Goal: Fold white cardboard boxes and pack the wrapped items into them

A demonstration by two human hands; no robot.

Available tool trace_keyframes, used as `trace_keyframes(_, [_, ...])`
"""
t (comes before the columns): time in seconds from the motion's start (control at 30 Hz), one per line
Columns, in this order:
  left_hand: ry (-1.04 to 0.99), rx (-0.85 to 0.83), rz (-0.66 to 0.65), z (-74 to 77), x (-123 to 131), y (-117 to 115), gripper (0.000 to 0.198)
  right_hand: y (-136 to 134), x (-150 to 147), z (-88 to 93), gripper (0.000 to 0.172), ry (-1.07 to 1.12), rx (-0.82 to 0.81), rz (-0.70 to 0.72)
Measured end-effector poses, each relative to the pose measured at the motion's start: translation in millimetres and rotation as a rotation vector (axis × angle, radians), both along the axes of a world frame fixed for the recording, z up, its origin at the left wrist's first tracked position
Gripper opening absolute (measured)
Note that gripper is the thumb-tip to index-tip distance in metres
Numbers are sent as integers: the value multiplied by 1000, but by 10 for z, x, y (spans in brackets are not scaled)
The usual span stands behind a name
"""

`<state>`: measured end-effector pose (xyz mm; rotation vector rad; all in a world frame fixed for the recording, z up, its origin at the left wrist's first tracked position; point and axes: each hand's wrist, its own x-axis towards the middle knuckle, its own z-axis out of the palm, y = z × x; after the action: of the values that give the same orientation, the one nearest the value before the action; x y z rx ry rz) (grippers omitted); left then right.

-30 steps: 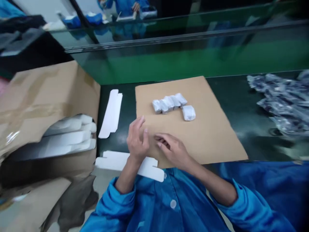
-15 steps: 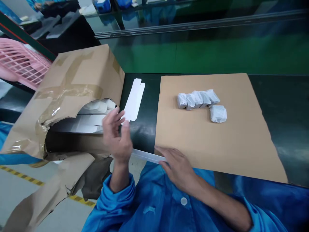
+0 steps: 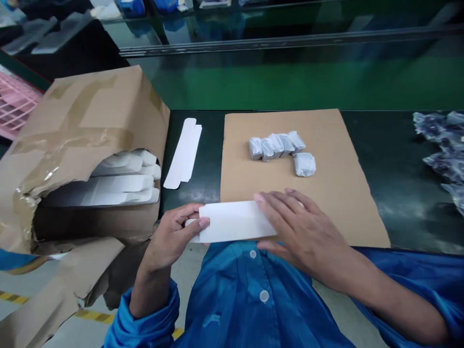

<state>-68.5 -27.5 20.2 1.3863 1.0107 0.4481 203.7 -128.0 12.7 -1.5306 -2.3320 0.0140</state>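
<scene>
A long white paper carton [image 3: 235, 222] lies level between my two hands, over the front edge of the cardboard sheet. My left hand [image 3: 176, 232] pinches its left end, thumb on top, beside a small end flap. Across the right end stretch the fingers of my right hand [image 3: 297, 227], with the thumb at the lower edge; the hand covers that end. Another flat white carton [image 3: 183, 152] rests on the dark bench to the left. Several small parcels wrapped in white paper [image 3: 277, 146] sit in a row on the cardboard sheet [image 3: 253, 186], one slightly apart.
On the left stands a taped brown box [image 3: 97, 104], its torn side showing stacked white cartons [image 3: 137, 181]. A pink plastic basket [image 3: 16, 104] is behind it. Clear-bagged dark items [image 3: 444, 145] lie at the far right of the bench. A green panel [image 3: 290, 82] runs along the back.
My left hand has come over from near the box and gripped the carton's left end. The carton has turned from edge-on to broad face up. The view has shifted right.
</scene>
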Motion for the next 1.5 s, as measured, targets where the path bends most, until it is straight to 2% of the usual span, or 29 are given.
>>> trace_keyframes(0.1, [40,6,-103,71,114,11,27,34,-36,41,65,-28,-24,44])
trace_keyframes(0.2, [71,71,-100,86,220,38,23,74,5,14,61,-24,-21,98])
trace_keyframes(0.37, [204,298,-49,-19,371,162,12,41,-37,-74,41,-168,181,93])
trace_keyframes(0.47, [249,406,-53,-15,384,233,13,22,-10,-100,33,-207,256,62])
trace_keyframes(0.53, [166,411,25,10,402,202,21,44,70,-120,31,-160,269,-47])
trace_keyframes(0.63, [-160,598,337,-21,564,-23,39,110,163,-159,35,-62,362,-359])
trace_keyframes(0.67, [-263,663,390,-58,664,-133,42,126,152,-173,36,-42,408,-450])
trace_keyframes(0.7, [-327,679,375,-104,782,-245,49,133,110,-186,36,-34,442,-498])
trace_keyframes(0.73, [-347,628,293,-152,909,-345,64,126,42,-198,37,-37,448,-496])
trace_keyframes(0.77, [-340,577,253,-195,1035,-422,79,105,-43,-207,39,-43,436,-455])
trace_keyframes(0.8, [-312,533,274,-229,1147,-465,89,71,-133,-208,42,-43,400,-395])
trace_keyframes(0.87, [-201,476,361,-254,1291,-442,95,-16,-267,-181,48,12,262,-274])
trace_keyframes(0.93, [-64,501,411,-235,1313,-322,84,-72,-284,-107,52,192,75,-190])
trace_keyframes(1.0, [33,590,351,-199,1261,-195,71,-46,-196,-8,55,461,-29,-197])
trace_keyframes(1.07, [45,692,261,-169,1204,-123,69,60,-70,80,52,691,-3,-200])
trace_keyframes(1.13, [26,754,200,-151,1173,-110,66,199,44,137,41,789,45,-133])
trace_keyframes(1.23, [7,825,150,-132,1150,-129,50,380,186,193,28,856,-74,44])
trace_keyframes(1.27, [13,837,127,-124,1142,-132,46,427,233,212,26,926,-115,27])
trace_keyframes(1.33, [31,847,65,-107,1124,-130,42,510,326,250,25,1153,-135,-94])
trace_keyframes(1.4, [64,859,9,-91,1115,-121,39,587,395,277,31,1367,-191,-199])
trace_keyframes(1.43, [80,869,-18,-88,1116,-117,38,621,413,282,35,1429,-269,-188])
trace_keyframes(1.5, [118,885,-50,-97,1125,-112,36,670,408,274,39,1449,-487,-67])
